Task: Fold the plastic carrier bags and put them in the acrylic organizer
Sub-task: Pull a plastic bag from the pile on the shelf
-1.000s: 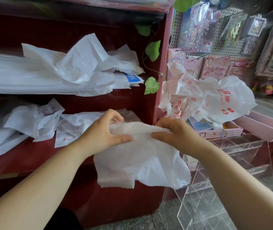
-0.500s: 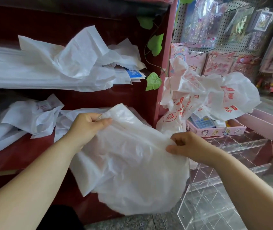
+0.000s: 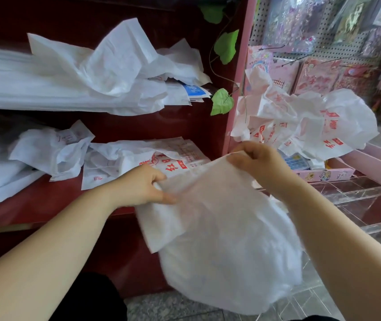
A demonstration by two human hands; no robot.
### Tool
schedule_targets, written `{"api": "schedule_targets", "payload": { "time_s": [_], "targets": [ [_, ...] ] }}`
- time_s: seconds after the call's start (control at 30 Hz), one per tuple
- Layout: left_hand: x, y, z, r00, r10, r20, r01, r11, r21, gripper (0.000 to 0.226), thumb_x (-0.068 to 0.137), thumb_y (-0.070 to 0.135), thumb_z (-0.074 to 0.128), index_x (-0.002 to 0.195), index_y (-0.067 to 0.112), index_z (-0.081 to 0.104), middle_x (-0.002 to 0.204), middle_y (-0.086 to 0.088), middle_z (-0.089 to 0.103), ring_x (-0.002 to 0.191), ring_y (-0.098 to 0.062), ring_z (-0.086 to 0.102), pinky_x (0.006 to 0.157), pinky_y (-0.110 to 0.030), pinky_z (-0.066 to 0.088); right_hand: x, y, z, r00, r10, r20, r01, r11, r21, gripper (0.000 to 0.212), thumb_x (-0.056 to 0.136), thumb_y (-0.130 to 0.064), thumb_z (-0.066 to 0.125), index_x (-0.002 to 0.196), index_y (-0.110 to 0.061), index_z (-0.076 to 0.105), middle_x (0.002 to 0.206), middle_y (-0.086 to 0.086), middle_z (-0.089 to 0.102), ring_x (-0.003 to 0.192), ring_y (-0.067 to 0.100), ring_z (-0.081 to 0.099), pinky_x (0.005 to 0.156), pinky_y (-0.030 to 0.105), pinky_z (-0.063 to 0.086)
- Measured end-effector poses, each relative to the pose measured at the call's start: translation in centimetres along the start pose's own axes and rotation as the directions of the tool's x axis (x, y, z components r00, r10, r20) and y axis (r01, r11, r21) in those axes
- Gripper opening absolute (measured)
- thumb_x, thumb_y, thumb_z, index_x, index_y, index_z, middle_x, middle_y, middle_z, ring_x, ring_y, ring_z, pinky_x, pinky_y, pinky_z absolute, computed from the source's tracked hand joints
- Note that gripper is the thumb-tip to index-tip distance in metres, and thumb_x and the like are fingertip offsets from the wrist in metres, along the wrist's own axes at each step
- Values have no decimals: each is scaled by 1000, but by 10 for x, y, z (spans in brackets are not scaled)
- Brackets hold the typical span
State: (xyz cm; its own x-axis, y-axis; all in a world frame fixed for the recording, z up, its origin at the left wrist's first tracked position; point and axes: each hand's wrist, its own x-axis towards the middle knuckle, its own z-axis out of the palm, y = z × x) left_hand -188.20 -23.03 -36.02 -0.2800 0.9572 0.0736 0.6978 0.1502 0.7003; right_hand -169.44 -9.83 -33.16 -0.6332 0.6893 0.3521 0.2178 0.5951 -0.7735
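Both hands hold one plain white plastic carrier bag [image 3: 226,239] up in the air in front of the dark red shelf unit [image 3: 45,205]. The left hand [image 3: 143,186] grips the bag's upper edge, fingers curled over it and thumb underneath. The right hand [image 3: 256,165], a little higher, pinches the other end of that edge between curled fingers. Below the hands the bag hangs puffed and rounded (its outline is blurred), with one flat flap sticking out at its lower left.

The clear acrylic organizer [image 3: 358,200] stands to the right, partly behind the right forearm, near the bag. Above it sits a pink tray [image 3: 324,174], and over that a heap of crumpled white bags with red print [image 3: 312,126].

On the lower shelf behind the left hand lie more bags: a flat one with red print [image 3: 161,158] and a crumpled one [image 3: 52,154] further left. The upper shelf carries a larger pile of white bags [image 3: 92,72]. Green leaves [image 3: 223,101] hang on a vine at the shelf unit's right edge, beside a pegboard of packaged stickers [image 3: 324,42].
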Motion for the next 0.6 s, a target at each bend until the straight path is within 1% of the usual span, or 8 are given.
{"api": "schedule_targets", "payload": {
  "time_s": [0.1,0.17,0.27,0.37,0.43,0.47,0.53,0.6],
  "targets": [
    [-2,-22,0,995,-77,-63,69,990,-123,51,72,12,76,42,15,34,42,10,27,41,-4,26,43,-13,23,-3,15,-10,989,133,-69,-130,991,38,27,88,-14,57,61,-19,55,52,-9,49,37,-4,42,41,8,34],
    [-2,-31,0,990,-99,-104,75,974,-214,49,73,8,74,35,16,44,39,11,38,39,-1,36,45,-11,30,-5,24,-14,978,191,-80,-190,982,19,29,88,-13,57,59,-17,53,50,-6,47,34,-3,39,37,8,31],
    [-2,-34,5,964,-131,-230,26,911,-411,30,77,4,68,53,21,64,51,13,62,52,4,55,56,-5,43,-8,33,-20,962,259,-82,-256,966,43,25,88,-13,58,63,-12,56,57,0,50,36,-2,42,38,8,33],
    [3,-33,11,872,-216,-440,-101,799,-592,18,85,7,60,69,16,61,52,16,62,56,2,56,61,-10,45,-10,40,-20,954,295,-59,-295,955,24,21,88,-12,59,67,-10,55,60,1,48,48,7,43,41,13,33],
    [5,-29,15,839,-176,-515,-157,827,-539,20,86,8,59,69,19,61,51,18,59,54,4,53,61,-13,44,-11,38,-17,968,249,6,-247,963,-108,7,87,-15,61,80,-14,61,72,-5,54,71,11,49,54,18,37],
    [5,-25,17,843,-132,-521,-172,852,-495,21,86,8,59,69,20,61,50,19,58,54,5,53,61,-11,43,-11,34,-15,982,189,26,-180,964,-195,11,85,-20,64,95,-16,62,85,-9,56,86,10,50,66,18,35],
    [5,-12,23,864,-42,-502,-205,881,-427,25,84,6,62,67,25,62,52,20,60,54,8,53,59,-5,41,-8,21,-8,995,45,85,-21,963,-267,45,80,-29,67,121,-20,53,110,-11,51,106,6,45,82,14,30],
    [6,1,29,859,27,-511,-255,888,-383,28,81,5,64,66,28,62,57,16,60,55,8,52,58,-2,39,-4,4,9,977,-22,212,81,960,-270,56,78,-30,69,128,-19,48,112,-12,49,104,2,45,78,6,33]
  ]
}}
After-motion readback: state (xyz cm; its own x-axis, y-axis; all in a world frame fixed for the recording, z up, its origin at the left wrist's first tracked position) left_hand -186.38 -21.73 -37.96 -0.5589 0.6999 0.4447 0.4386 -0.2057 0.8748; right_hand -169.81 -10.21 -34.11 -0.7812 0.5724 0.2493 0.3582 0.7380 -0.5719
